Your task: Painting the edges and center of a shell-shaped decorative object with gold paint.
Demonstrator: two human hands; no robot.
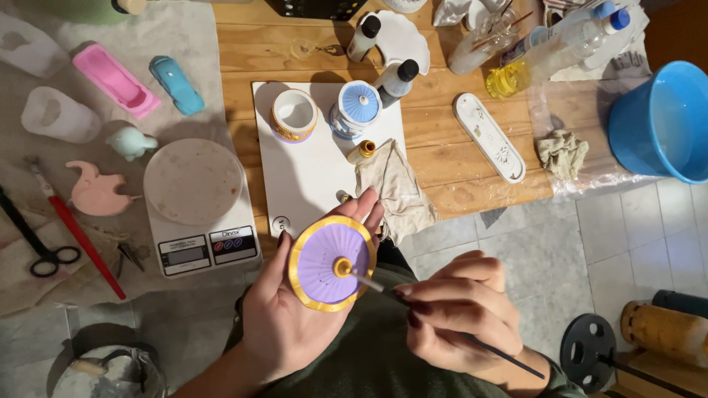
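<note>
Your left hand (284, 317) lies palm up and cradles a round purple lid (331, 263) with a gold rim, its grip curled loosely round the edge, above your lap just off the desk (457, 125). Your right hand (457, 313) has its grip pinched on a thin paintbrush (442, 324), whose tip touches the lid's gold knob (342, 267); whether paint is on the bristles is hard to tell. On the white board (310, 177) stand a matching jar (293, 116) and a blue-lidded jar (356, 109), with a crumpled cloth (394, 188) beside them. A kitchen scale (199, 214) sits to the left
</note>
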